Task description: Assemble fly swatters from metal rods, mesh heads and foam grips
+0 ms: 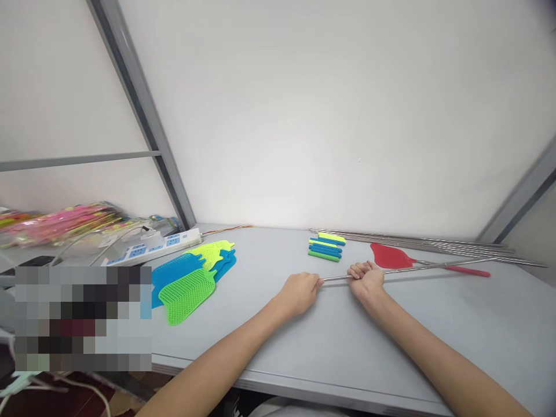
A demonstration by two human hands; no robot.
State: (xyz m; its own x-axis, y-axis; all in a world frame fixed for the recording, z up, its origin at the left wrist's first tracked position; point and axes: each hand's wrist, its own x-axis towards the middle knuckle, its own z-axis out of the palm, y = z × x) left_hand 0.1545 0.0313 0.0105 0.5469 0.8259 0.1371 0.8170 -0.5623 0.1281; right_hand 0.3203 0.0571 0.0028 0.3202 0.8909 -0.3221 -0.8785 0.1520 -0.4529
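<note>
Both my hands are on a thin metal rod (pixel 403 270) that runs off to the right above the table. My left hand (pixel 302 292) is closed on its left end, and what is inside the fist is hidden. A short way along, my right hand (pixel 367 282) has its fingers curled around the same rod. Just behind the right hand lies a red fly swatter (pixel 391 256) with a red handle; the rod crosses over it. Several green, blue and yellow handle grips (pixel 325 249) lie stacked behind my hands.
Loose swatter heads in green (pixel 187 295), blue (pixel 178 269) and yellow (pixel 215 253) overlap at left. Several metal rods (pixel 412 242) lie along the wall at right. A white power strip (pixel 156 248) and bagged pink items (pixel 65 225) are farther left. Metal posts (pixel 145 110) frame the table.
</note>
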